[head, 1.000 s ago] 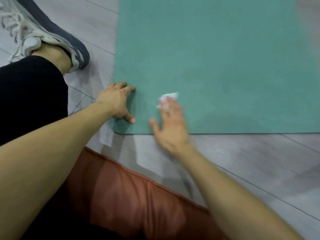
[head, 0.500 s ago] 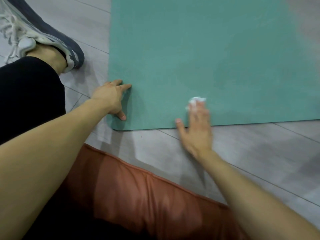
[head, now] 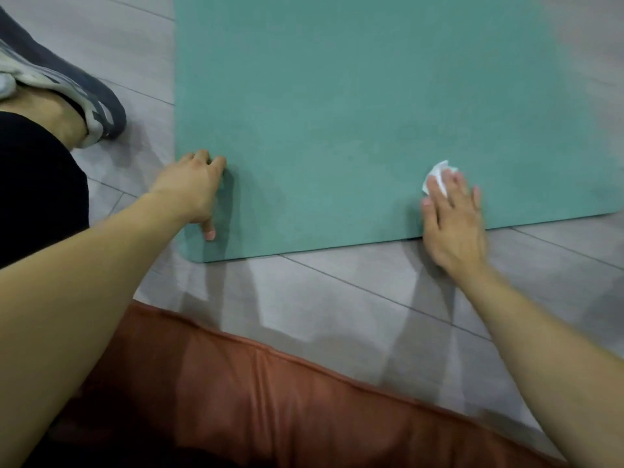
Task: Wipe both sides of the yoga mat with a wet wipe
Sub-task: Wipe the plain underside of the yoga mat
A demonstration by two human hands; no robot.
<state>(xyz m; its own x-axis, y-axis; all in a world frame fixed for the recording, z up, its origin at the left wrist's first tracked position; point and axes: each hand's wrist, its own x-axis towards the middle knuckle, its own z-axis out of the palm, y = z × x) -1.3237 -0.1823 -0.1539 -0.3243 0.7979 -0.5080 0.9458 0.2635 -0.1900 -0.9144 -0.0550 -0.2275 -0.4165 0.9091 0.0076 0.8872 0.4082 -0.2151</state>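
Yoga mat (head: 354, 113), teal, lies flat on the grey floor (head: 337, 298) in my head view. My right hand (head: 452, 224) presses a white wet wipe (head: 435, 175) under straight fingers near the mat's near edge. My left hand (head: 192, 187) rests fingertips-down on its near left corner, holding nothing. A grey shoe (head: 67, 92) sits left of the mat; an orange cushion (head: 270, 400) lies nearest me.

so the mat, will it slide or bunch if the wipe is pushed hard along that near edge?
Probably slides rather than bunches: the mat lies flat on a smooth floor. The left hand pressing its corner likely guards against that. It looks thin, so it would likely flop when lifted. The right hand presses the wipe flat.
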